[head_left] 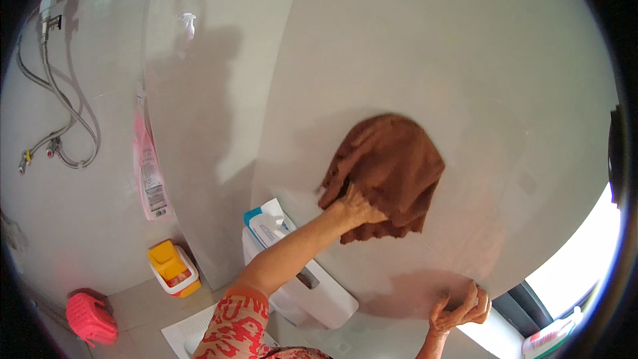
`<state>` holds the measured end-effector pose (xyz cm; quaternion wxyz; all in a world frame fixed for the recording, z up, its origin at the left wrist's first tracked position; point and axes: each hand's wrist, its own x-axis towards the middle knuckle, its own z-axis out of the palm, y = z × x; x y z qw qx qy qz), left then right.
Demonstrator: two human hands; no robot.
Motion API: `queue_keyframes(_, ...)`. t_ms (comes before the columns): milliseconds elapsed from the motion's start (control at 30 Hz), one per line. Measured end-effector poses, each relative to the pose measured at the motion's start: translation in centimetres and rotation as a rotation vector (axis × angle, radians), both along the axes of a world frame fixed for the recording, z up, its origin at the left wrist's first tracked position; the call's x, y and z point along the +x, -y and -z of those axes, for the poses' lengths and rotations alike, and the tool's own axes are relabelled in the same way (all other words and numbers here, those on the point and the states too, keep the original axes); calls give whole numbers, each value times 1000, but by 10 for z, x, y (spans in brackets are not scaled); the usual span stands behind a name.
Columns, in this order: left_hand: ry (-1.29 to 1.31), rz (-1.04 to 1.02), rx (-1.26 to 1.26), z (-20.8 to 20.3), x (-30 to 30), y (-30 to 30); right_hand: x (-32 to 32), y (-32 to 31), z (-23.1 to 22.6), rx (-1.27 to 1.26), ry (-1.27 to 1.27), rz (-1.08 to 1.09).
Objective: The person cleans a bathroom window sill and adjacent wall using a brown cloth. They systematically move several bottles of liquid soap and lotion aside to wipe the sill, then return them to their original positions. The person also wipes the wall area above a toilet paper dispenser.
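Note:
A brown cloth (392,166) is spread against the pale, glossy tiled wall (465,60) in front of me. My left hand (359,206) grips its lower left part, and the fingers are mostly hidden in its folds. The rest of the cloth fans out up and to the right of the hand. Low on the right, my right hand (460,309) is close to the wall beside the window ledge (492,332). Its fingers are bent and apart, with nothing visible in them.
Below my left arm sits a white box-shaped fixture (329,302) with a tissue pack (269,219) on it. Leftward are a pink hanging pouch (149,166), a yellow-and-white bin (174,269), a red plastic basket (91,318) and metal hoses (70,110). A bottle (551,336) stands by the bright window.

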<state>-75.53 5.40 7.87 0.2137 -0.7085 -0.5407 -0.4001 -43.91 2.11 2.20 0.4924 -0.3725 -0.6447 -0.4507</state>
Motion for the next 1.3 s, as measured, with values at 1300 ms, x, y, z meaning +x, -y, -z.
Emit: queue_keyframes(1300, 489, 144, -558, 139, 104, -12, 5, 1, 0, 35, 7, 32)
